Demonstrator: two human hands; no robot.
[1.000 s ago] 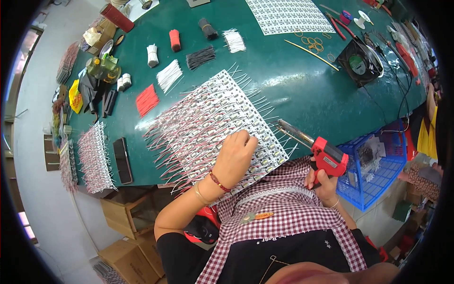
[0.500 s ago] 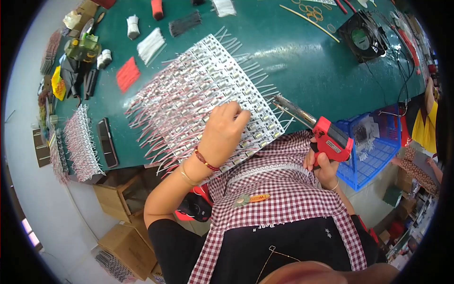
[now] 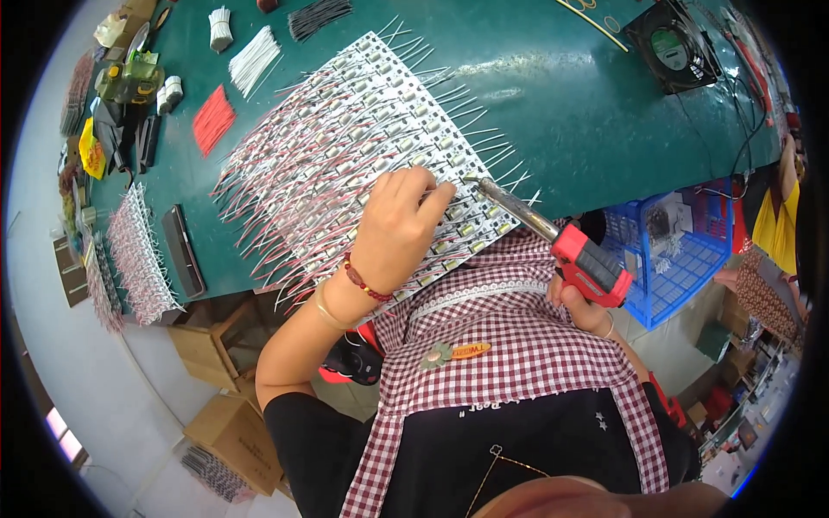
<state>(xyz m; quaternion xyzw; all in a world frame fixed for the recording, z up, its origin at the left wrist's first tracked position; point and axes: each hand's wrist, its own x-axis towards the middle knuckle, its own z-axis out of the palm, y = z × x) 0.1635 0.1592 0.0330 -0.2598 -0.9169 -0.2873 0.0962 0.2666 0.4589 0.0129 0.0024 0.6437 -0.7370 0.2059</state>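
Observation:
A white panel of small circuit boards (image 3: 432,129), with rows of components and many thin red and white wires, lies on the green table. Over its right part my left hand (image 3: 397,220) rests with thumb and forefinger pinched together; whatever is between them is too small to make out. My right hand (image 3: 583,306) grips a red and black soldering gun (image 3: 596,266) by its handle. Its metal tip points at the panel, just to the right of my left fingertips, touching or nearly touching a board.
Bundles of red wires (image 3: 213,119), white wires (image 3: 255,60) and black wires (image 3: 319,17) lie beyond the panel. A black fan (image 3: 673,47) stands at the far right. A blue basket (image 3: 682,259) is beside me. Another wired panel (image 3: 142,255) and a phone (image 3: 184,250) lie left.
My right hand has brought the soldering gun's tip left, from beyond the panel's edge onto the boards by my left fingers. The left hand stays pinched over the panel; the view has shifted slightly.

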